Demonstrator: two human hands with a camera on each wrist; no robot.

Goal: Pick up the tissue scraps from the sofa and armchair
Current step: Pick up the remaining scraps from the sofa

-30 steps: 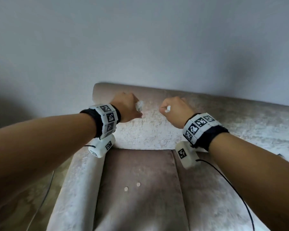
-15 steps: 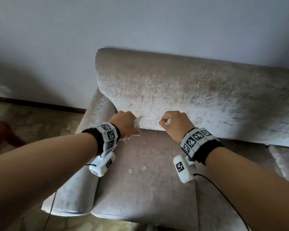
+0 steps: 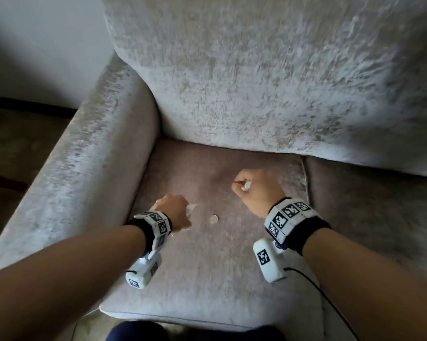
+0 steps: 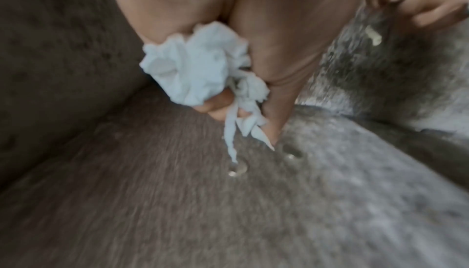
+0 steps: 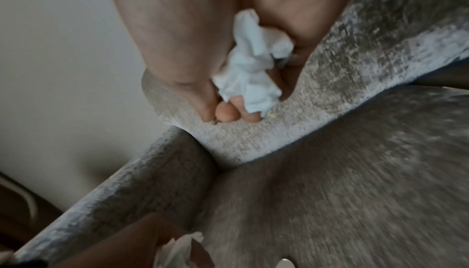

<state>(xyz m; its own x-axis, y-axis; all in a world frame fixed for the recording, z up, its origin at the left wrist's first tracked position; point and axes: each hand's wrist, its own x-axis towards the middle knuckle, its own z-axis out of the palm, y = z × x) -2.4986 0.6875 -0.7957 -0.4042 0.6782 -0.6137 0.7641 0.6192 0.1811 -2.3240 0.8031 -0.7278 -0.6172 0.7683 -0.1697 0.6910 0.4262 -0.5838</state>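
Observation:
My left hand (image 3: 176, 214) hangs low over the sofa seat cushion (image 3: 207, 279) and grips a crumpled wad of white tissue scraps (image 4: 193, 68), with strips dangling from it. Its fingertips (image 4: 271, 138) point down, just above two small round white scraps (image 4: 237, 169) on the seat. One of these round scraps (image 3: 214, 219) lies between my hands; the other is mostly hidden by the left hand. My right hand (image 3: 247, 189) hovers further back over the seat, fingers curled round another tissue wad (image 5: 251, 72).
The sofa's padded left armrest (image 3: 84, 173) runs along the left of the seat, and the backrest (image 3: 269, 82) rises behind it. A second seat cushion (image 3: 367, 205) adjoins on the right. A black cable (image 3: 330, 303) trails from the right wrist.
Both hands have come down from in front of the backrest to the seat cushion. The left hand has dropped over the round scraps and now covers one. Both still hold their tissue.

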